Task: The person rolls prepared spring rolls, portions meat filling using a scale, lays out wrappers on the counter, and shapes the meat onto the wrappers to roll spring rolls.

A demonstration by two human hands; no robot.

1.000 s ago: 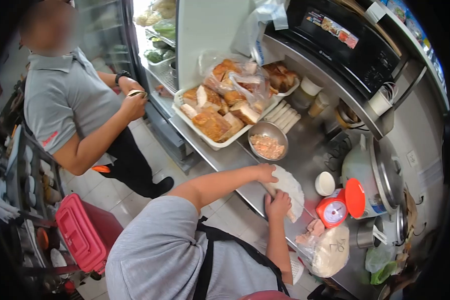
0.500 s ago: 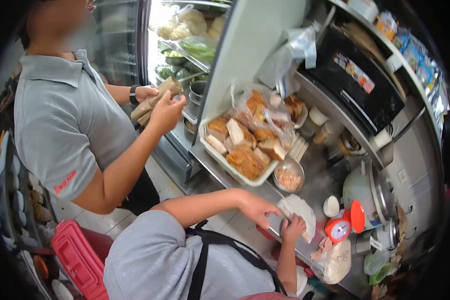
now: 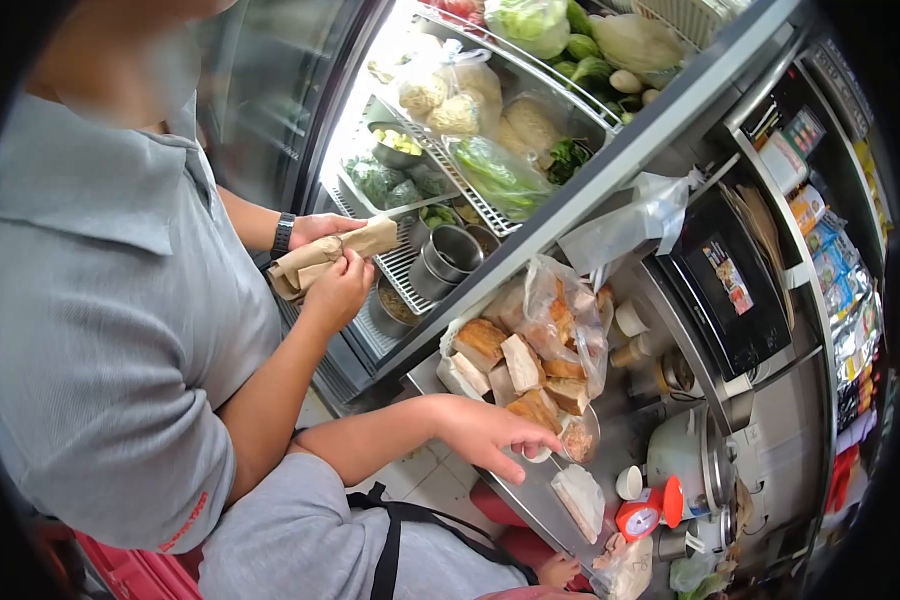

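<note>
My left hand (image 3: 490, 435) is stretched over the counter with its fingers apart and nothing in them. Below its fingertips lies a pale flat slab (image 3: 580, 502) with a light-brown side, apart from the hand. A metal bowl of pinkish bits (image 3: 578, 440) is just beyond the fingertips. My right hand (image 3: 558, 570) is low in the view by the counter's front edge; its fingers look bent, but the tips are hidden. Closest to it is a clear plastic bag with pale contents (image 3: 625, 570). An orange dial scale (image 3: 638, 517) and a small white cup (image 3: 629, 483) stand past the slab.
Golden-brown blocks (image 3: 523, 362) with white sides fill a basket at the counter's far end. A co-worker (image 3: 120, 330) stands close on my left, holding folded brown paper (image 3: 335, 250) before an open fridge (image 3: 470, 170). A large pot (image 3: 680, 450) stands against the wall.
My left hand has lifted off the pale slab and opened. My right hand has left the slab and drawn back toward the counter's edge. The view has swung left toward the fridge.
</note>
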